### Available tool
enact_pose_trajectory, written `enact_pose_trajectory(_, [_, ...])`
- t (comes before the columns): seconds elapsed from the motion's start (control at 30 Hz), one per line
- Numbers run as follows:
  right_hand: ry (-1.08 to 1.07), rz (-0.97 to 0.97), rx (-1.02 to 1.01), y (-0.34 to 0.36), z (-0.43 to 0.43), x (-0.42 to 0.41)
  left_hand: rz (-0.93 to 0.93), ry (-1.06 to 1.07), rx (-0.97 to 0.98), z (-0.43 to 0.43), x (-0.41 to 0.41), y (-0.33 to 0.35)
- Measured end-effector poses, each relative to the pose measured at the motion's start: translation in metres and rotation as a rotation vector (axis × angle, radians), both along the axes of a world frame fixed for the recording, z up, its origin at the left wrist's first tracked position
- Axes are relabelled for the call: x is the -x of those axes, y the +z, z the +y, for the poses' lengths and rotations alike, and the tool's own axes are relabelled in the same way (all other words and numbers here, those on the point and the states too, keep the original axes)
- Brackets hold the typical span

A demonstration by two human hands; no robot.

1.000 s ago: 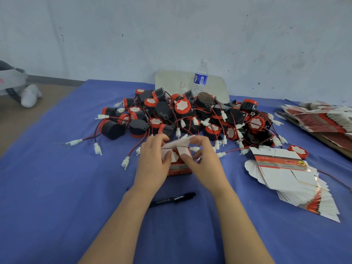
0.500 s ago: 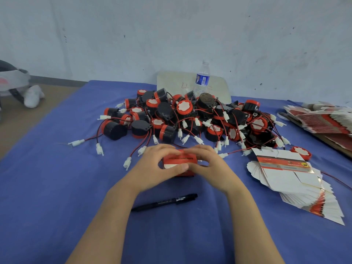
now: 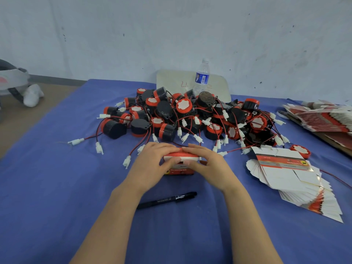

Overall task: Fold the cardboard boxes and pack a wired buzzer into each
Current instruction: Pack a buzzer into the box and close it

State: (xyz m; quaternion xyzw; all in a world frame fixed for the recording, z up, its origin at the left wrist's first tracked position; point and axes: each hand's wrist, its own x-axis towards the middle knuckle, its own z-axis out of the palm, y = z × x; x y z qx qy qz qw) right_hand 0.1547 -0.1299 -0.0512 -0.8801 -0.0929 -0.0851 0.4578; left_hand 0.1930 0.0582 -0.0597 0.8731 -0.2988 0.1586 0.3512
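Blue tablecloth (image 3: pixel 47 187) shows wide at my left. A black marker pen (image 3: pixel 167 200) lies between my forearms. My left hand (image 3: pixel 152 165) and right hand (image 3: pixel 208 165) clamp the small red-and-white cardboard box (image 3: pixel 179 170), fingers curled over its top. The heap of black-and-red wired buzzers (image 3: pixel 190 117) crowds just behind. Flat white-and-red cardboard box blanks (image 3: pixel 289 180) fan out at right. A clear plastic bottle (image 3: pixel 202 79) stands at the far edge.

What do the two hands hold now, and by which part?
The cardboard box: left hand at its left end, right hand at its right end, fingers over its top, thumbs on its front.
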Motion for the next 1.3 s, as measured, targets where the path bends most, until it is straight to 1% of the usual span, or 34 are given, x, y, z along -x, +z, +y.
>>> enact_pose_trajectory(0.2, [-0.047,-0.079,-0.031,-0.003,0.006,-0.004,-0.039,0.045,0.028,-0.005,0.000,-0.003])
enact_pose_trajectory(0.33, [0.004,-0.014,-0.030,-0.003,0.001,-0.004,0.104,-0.054,0.173,-0.003,-0.001,-0.001])
enact_pose_trajectory(0.57, [0.020,0.039,-0.003,-0.002,-0.003,-0.003,0.174,-0.075,0.248,-0.004,0.000,-0.001])
enact_pose_trajectory(0.7, [0.019,0.070,-0.014,-0.001,-0.004,-0.002,0.309,-0.092,0.260,-0.007,0.001,-0.006])
enact_pose_trajectory(0.8, [-0.002,0.075,-0.099,0.000,-0.001,0.000,0.383,-0.127,0.230,-0.004,0.000,-0.009])
enact_pose_trajectory(0.87, [-0.010,0.073,-0.118,-0.001,0.000,0.000,0.431,-0.155,0.227,-0.002,0.000,-0.008])
enact_pose_trajectory(0.97, [-0.032,0.065,-0.119,0.000,0.004,-0.002,0.501,-0.170,0.292,-0.004,0.002,-0.006])
enact_pose_trajectory(1.0, [-0.055,0.059,-0.146,-0.001,0.007,-0.003,0.494,-0.155,0.318,-0.005,0.002,-0.006])
enact_pose_trajectory(1.07, [-0.104,0.064,-0.208,-0.003,0.010,-0.005,0.426,-0.131,0.308,-0.007,0.002,-0.006])
enact_pose_trajectory(1.1, [-0.112,0.098,-0.250,-0.006,0.011,-0.007,0.406,-0.131,0.292,-0.008,0.001,-0.007])
enact_pose_trajectory(1.2, [-0.108,0.239,-0.379,-0.009,0.012,-0.006,0.419,-0.113,0.290,-0.010,0.002,-0.007])
enact_pose_trajectory(1.3, [-0.161,0.296,-0.402,-0.010,0.014,-0.006,0.393,-0.028,0.336,-0.021,0.005,-0.007])
